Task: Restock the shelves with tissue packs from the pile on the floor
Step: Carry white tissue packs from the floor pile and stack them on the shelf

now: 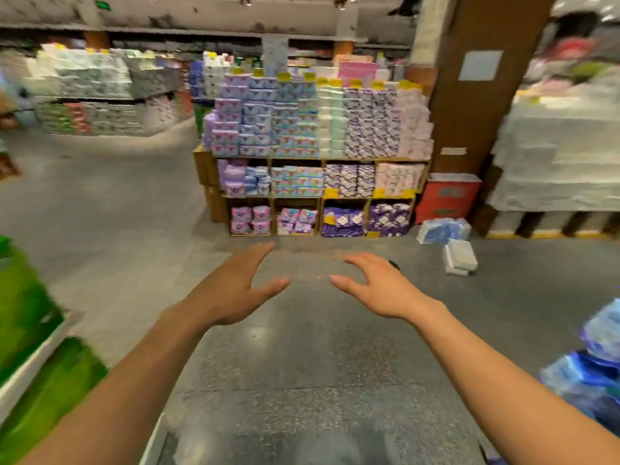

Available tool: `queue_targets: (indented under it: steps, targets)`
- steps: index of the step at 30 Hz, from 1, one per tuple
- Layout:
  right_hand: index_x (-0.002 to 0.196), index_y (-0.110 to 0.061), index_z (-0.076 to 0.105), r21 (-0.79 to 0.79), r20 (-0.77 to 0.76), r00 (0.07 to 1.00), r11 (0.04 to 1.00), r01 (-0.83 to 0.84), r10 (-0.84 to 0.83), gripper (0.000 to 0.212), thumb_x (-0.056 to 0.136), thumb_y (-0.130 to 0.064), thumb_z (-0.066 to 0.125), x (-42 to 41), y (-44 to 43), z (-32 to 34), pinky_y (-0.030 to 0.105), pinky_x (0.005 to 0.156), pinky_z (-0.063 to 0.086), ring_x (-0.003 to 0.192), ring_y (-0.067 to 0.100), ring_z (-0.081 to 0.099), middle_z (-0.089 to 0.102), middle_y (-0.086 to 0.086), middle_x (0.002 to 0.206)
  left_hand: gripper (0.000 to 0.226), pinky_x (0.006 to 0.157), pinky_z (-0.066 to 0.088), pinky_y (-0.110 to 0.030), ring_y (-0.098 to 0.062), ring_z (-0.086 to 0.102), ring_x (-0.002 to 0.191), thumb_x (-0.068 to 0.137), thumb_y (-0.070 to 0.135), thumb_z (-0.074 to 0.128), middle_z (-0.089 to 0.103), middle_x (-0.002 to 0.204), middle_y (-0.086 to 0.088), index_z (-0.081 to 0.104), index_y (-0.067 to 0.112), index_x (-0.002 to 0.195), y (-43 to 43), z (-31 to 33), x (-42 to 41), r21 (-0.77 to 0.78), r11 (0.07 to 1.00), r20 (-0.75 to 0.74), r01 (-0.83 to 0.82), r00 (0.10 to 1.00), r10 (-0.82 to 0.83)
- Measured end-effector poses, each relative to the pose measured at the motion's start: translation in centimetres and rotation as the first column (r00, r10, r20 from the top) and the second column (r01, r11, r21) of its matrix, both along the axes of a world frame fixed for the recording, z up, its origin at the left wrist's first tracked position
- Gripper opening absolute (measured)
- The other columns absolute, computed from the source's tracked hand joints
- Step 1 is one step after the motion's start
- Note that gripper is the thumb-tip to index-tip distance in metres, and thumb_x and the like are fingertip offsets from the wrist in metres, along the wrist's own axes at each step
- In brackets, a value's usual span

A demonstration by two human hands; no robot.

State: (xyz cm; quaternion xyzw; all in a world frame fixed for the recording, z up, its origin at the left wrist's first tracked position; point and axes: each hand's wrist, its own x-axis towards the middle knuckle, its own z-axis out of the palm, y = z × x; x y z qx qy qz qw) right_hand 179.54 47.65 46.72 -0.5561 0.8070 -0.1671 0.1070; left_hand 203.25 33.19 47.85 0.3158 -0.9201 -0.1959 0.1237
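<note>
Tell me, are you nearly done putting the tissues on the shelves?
Not quite. The shelves look mostly full already. The left hand and the right hand are open and hold nothing. Left to do: a blue pack and a white pack lie on the floor near the shelves, plus a blue pile at the right edge.

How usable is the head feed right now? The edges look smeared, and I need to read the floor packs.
Head view: left hand and right hand fairly sharp; green display at left and blue packs at the right edge smeared; shelves and floor packs soft and blocky, print unreadable; pillar leans from wide-angle bending; light even, no glare.
</note>
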Motion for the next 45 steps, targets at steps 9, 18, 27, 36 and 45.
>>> queue_targets:
  steps: [9, 18, 27, 36, 45]
  targets:
    - [0.152, -0.025, 0.041, -0.016, 0.157, 0.857, 0.866, 0.499, -0.491, 0.103, 0.075, -0.092, 0.033, -23.7, -1.2, -0.5, 0.041, 0.121, 0.031, 0.148, 0.018, 0.032, 0.037, -0.004, 0.161, 0.087, 0.117, 0.025, -0.030, -0.014, 0.032, 0.146, 0.085, 0.079, 0.038, 0.030, 0.162, 0.005, 0.026, 0.031, 0.156, -13.2, 0.1, -31.9, 0.008, 0.905, 0.035, 0.426, 0.904, -0.426]
    - [0.154, -0.027, 0.039, -0.027, 0.136, 0.713, 0.717, 0.697, -0.688, 0.102, 0.076, -0.092, 0.033, -51.6, -1.4, -3.2, 0.042, 0.123, 0.027, 0.151, 0.019, 0.028, 0.034, -0.002, 0.163, 0.086, 0.118, 0.028, -0.034, -0.017, 0.032, 0.147, 0.088, 0.077, 0.042, 0.028, 0.163, 0.005, 0.022, 0.031, 0.158, -15.9, -3.7, -66.0, 0.044, 0.743, 0.071, 0.668, 0.740, -0.669]
    - [0.153, -0.021, 0.041, 0.021, -0.039, 0.751, 0.751, 0.660, -0.659, 0.084, 0.089, -0.075, 0.045, -80.5, -9.0, 0.0, 0.044, 0.119, 0.031, 0.147, 0.023, 0.035, 0.039, 0.003, 0.160, 0.083, 0.117, 0.031, -0.035, -0.017, 0.031, 0.147, 0.089, 0.073, 0.047, 0.026, 0.164, 0.007, 0.023, 0.031, 0.157, -21.6, -2.6, -94.6, 0.026, 0.737, -0.002, 0.676, 0.737, -0.676]
    - [0.154, -0.025, 0.040, 0.084, -0.069, 0.787, 0.782, 0.617, -0.613, 0.084, 0.088, -0.077, 0.046, -108.1, -16.8, -3.5, 0.039, 0.118, 0.031, 0.146, 0.021, 0.035, 0.039, 0.000, 0.160, 0.085, 0.118, 0.030, -0.038, -0.018, 0.032, 0.146, 0.090, 0.076, 0.044, 0.030, 0.162, 0.004, 0.024, 0.028, 0.157, -28.4, -6.4, -124.4, 0.037, 0.669, -0.007, 0.742, 0.670, -0.742]
    - [0.154, -0.022, 0.039, 0.137, -0.073, 0.787, 0.776, 0.616, -0.612, 0.107, 0.072, -0.089, 0.029, -134.7, -15.8, -3.4, 0.041, 0.119, 0.032, 0.145, 0.023, 0.036, 0.040, 0.003, 0.159, 0.094, 0.120, 0.025, -0.034, -0.016, 0.026, 0.149, 0.082, 0.080, 0.039, 0.027, 0.163, 0.004, 0.024, 0.026, 0.157, -27.6, -5.7, -151.7, 0.083, 0.681, 0.025, 0.728, 0.681, -0.732]
